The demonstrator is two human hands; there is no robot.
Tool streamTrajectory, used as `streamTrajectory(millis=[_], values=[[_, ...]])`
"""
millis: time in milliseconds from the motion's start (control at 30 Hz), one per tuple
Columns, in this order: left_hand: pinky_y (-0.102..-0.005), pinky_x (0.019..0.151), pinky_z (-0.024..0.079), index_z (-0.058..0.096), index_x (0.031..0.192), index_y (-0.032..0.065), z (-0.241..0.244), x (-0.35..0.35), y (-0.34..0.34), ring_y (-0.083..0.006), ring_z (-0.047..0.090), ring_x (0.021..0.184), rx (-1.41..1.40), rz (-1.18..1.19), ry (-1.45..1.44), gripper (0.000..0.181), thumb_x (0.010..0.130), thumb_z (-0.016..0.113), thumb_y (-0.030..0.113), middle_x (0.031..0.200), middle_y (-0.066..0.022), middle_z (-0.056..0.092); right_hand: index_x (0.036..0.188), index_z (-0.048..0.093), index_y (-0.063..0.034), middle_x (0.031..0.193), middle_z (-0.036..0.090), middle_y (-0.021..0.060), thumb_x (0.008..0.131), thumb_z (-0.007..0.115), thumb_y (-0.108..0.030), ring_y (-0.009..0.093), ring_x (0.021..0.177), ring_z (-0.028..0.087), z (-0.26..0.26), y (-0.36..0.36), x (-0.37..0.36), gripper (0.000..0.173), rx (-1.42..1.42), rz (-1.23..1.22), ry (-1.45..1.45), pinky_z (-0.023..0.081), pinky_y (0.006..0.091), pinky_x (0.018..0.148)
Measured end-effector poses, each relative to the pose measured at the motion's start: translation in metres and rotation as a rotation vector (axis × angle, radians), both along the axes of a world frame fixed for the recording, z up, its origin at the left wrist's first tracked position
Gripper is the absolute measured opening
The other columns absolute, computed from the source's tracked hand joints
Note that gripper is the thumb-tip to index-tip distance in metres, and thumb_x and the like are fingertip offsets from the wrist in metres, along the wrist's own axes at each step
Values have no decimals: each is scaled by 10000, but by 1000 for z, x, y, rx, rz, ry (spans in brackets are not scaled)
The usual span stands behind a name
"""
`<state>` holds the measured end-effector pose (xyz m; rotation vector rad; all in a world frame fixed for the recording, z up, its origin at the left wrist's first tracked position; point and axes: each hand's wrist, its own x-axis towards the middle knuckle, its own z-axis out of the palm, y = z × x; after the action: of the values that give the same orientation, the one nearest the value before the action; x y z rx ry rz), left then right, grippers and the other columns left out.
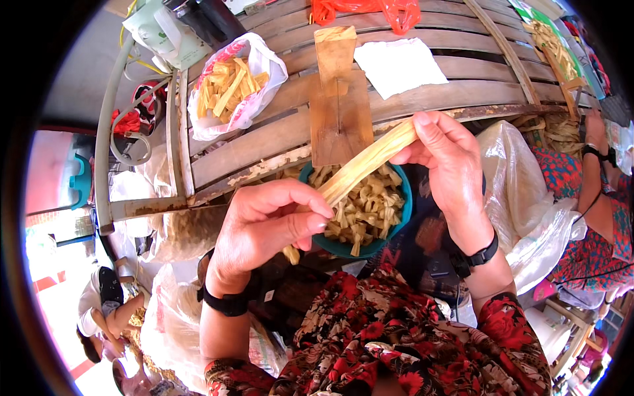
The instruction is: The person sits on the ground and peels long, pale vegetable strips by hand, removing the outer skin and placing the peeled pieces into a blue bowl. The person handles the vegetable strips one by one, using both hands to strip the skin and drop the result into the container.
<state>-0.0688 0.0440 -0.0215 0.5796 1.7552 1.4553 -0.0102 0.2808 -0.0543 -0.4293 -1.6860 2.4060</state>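
A flat, yellowish strip of dried plant material (369, 163) is stretched between my two hands. My left hand (277, 222) pinches its lower end; my right hand (443, 153) grips the upper end between thumb and fingers. Beneath the strip, a teal basin (407, 198) holds many knotted or folded pieces of similar material (369, 210). Just beyond it, a wooden board with an upright block (336, 54) rests at the edge of the slatted table, a thin metal rod or needle standing by the block. A white plastic bag (275, 64) of folded yellow strips (230, 91) lies further left.
The slatted wooden table (277, 148) has a rusty metal edge. On it lie a white sheet (401, 67), a red plastic bag (366, 10) and a dark bottle (210, 22). A co-worker's arm (594, 198) is at right; another person (106, 302) is at lower left.
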Motion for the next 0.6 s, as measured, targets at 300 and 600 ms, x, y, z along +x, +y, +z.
streamTrajectory(millis=[300, 600], values=[[-228, 623, 481, 589, 938, -7, 6, 17, 24, -110, 589, 732, -188, 116, 86, 200, 759, 509, -50, 885, -56, 621, 861, 560, 18, 730, 620, 50, 920, 500, -151, 96, 647, 603, 16, -47, 53, 189, 312, 134, 82, 485, 209, 568], [-210, 564, 469, 600, 885, 13, -7, 28, 23, -84, 575, 672, 134, 309, -220, 140, 747, 612, -12, 782, -37, 616, 1019, 478, -31, 836, 556, 16, 894, 559, -163, 20, 530, 452, -13, -68, 41, 199, 27, 90, 114, 378, 159, 466]])
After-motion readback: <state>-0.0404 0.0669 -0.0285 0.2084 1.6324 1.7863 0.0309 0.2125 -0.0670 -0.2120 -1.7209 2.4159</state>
